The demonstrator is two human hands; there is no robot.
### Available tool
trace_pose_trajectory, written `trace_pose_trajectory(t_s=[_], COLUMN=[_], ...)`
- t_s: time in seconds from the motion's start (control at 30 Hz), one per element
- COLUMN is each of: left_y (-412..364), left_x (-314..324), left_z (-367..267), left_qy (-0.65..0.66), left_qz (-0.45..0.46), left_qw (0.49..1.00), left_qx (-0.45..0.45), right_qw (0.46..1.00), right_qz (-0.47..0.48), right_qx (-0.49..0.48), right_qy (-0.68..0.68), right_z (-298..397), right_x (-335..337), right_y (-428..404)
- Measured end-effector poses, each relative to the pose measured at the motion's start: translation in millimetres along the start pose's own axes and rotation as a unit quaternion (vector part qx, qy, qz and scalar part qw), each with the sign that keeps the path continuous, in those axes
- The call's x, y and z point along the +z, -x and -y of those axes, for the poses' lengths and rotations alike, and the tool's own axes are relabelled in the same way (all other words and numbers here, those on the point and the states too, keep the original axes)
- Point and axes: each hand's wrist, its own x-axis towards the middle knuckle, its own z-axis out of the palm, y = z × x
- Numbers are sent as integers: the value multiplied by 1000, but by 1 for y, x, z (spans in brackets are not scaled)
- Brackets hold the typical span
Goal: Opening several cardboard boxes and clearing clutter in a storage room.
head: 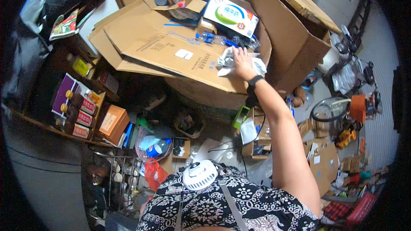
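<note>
My right hand point(243, 63), with a dark band at the wrist, reaches forward and rests on crumpled white paper or plastic point(227, 64); whether the fingers grip it cannot be told. Beneath lies a flattened cardboard box point(154, 51) with printing and a white label. Just beyond the hand are a clear plastic bottle with a blue cap point(212, 38) and crumpled dark plastic point(244, 41). A white printed carton with a green picture point(231, 15) leans behind them. My left hand is out of view; cardboard lies in front of me on that side.
A tall open cardboard box point(285, 35) stands at the right. Dark bottles with yellow caps point(84, 117) and an orange-brown box point(114, 124) sit on a shelf at the left. A basket holding a plastic bottle point(154, 149), a red bag point(154, 174) and cartons point(324, 166) crowd the floor.
</note>
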Motion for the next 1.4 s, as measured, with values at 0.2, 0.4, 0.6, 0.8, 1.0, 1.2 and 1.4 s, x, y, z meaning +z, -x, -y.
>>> trace_pose_trajectory(t_s=[0.2,0.4,0.6,0.8,1.0,1.2,1.4], left_y=[29,39,65,90,78,28,19], left_x=[2,45,107,162,166,160,185], left_z=[1,-57,-122,-149,-154,-145,-147], left_qy=[90,115,-49,-140,-90,-140,-357], left_qz=[29,80,219,342,369,262,344], left_qw=[995,990,971,913,907,946,853], left_qx=[9,0,78,172,181,131,162], right_qw=[976,823,741,765,826,786,795], right_qz=[-154,79,255,237,174,143,104], right_qx=[-79,-300,-389,-358,-254,-72,37], right_qy=[-129,-476,-485,-480,-473,-597,-596], right_z=[51,136,199,214,202,175,145], right_x=[-51,-58,-41,-35,-23,-34,-51], right_y=[39,150,204,214,213,219,244])
